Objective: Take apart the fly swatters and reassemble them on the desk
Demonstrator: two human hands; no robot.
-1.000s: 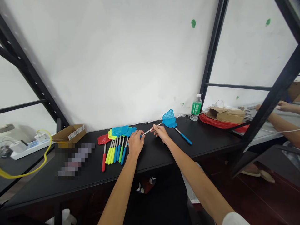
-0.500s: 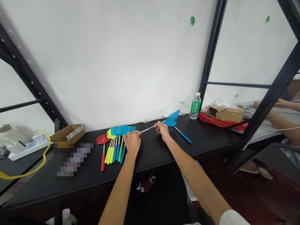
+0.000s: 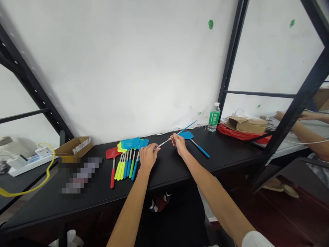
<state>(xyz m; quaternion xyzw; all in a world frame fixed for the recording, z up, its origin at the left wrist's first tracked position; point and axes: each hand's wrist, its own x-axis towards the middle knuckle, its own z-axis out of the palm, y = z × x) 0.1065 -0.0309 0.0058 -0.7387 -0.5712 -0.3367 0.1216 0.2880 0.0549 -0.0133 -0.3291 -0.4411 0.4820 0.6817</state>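
Observation:
My left hand (image 3: 148,156) and my right hand (image 3: 178,142) both pinch the thin metal rod (image 3: 164,142) of a blue fly swatter held above the black table (image 3: 167,168). The left grips near the handle end, the right further along. Its blue head (image 3: 189,126) is turned edge-on beyond my right hand. A second blue fly swatter (image 3: 195,143) lies flat on the table just right of my right hand. A row of several fly swatters (image 3: 125,158) with red, yellow, green and blue handles lies left of my left hand.
A green-labelled water bottle (image 3: 214,117) stands by the black rack post. A brown paper bag on red plastic (image 3: 245,127) lies to its right. An open cardboard box (image 3: 73,146) sits at the left. Another person's arms (image 3: 308,132) show far right.
The held swatter's head has rotated from flat-facing to edge-on. Both hands have stayed on the rod, with my right hand shifting slightly outward along it.

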